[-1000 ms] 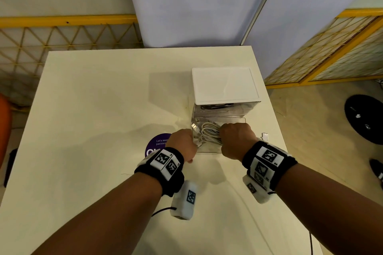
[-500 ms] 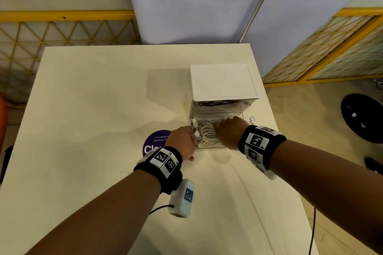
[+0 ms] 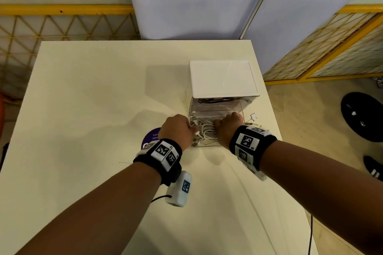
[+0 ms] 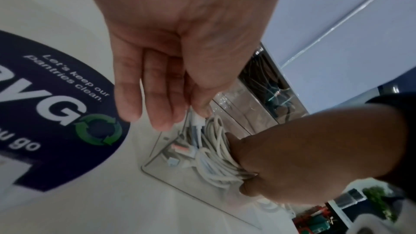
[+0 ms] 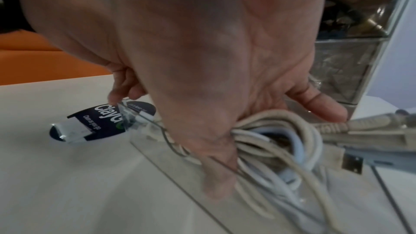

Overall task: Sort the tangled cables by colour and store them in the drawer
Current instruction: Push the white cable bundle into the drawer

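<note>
A clear drawer unit with a white top (image 3: 222,77) stands at the table's right side. Its bottom drawer (image 3: 207,146) is pulled out and holds a coil of white cables (image 3: 207,130). My right hand (image 3: 226,122) reaches into the drawer and grips the coil (image 5: 276,136), thumb down along the clear front wall (image 5: 180,175). My left hand (image 3: 191,130) is at the drawer's left corner and pinches a white plug (image 4: 198,119) between thumb and finger. Black cables (image 3: 215,100) lie in the shut top drawer. A white cable end (image 3: 253,117) hangs outside, to the drawer's right.
A round purple sticker (image 3: 151,136) is on the cream table (image 3: 93,99) just left of my left hand. The table's right edge runs close past the drawer unit. Yellow lattice railings (image 3: 62,27) and a pale partition stand behind.
My right hand has moved forward, deeper into the open drawer, onto the white coil. My left hand has stayed at the drawer's left corner.
</note>
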Demonstrator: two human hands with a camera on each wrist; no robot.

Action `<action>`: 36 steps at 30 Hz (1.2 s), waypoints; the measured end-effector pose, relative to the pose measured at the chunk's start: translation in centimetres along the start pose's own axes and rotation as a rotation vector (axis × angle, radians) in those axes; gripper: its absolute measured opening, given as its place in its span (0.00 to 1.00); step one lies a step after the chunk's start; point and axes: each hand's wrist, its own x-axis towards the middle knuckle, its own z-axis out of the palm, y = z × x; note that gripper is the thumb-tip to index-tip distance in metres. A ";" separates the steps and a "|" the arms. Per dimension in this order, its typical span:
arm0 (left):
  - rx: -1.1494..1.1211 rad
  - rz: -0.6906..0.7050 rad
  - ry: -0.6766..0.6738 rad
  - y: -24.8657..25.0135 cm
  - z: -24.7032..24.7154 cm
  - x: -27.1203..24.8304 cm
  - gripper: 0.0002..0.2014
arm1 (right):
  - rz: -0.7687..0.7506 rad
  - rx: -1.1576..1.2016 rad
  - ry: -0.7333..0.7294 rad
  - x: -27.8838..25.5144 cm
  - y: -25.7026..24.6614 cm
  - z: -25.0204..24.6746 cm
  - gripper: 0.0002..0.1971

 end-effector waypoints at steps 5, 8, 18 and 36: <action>0.207 0.022 0.112 0.8 0.3 0.6 0.17 | 0.008 0.007 -0.015 0.0 -0.1 -0.1 0.24; 0.192 0.112 0.173 0.7 0.8 0.5 0.08 | 0.025 0.015 -0.037 -0.2 -0.1 -0.4 0.24; 0.489 0.379 0.139 -0.3 0.7 -1.7 0.21 | -0.005 -0.042 -0.092 -0.8 -0.4 -1.4 0.25; 0.831 0.608 0.071 1.9 4.0 -0.8 0.16 | -0.027 0.906 0.342 -4.7 4.3 1.7 0.39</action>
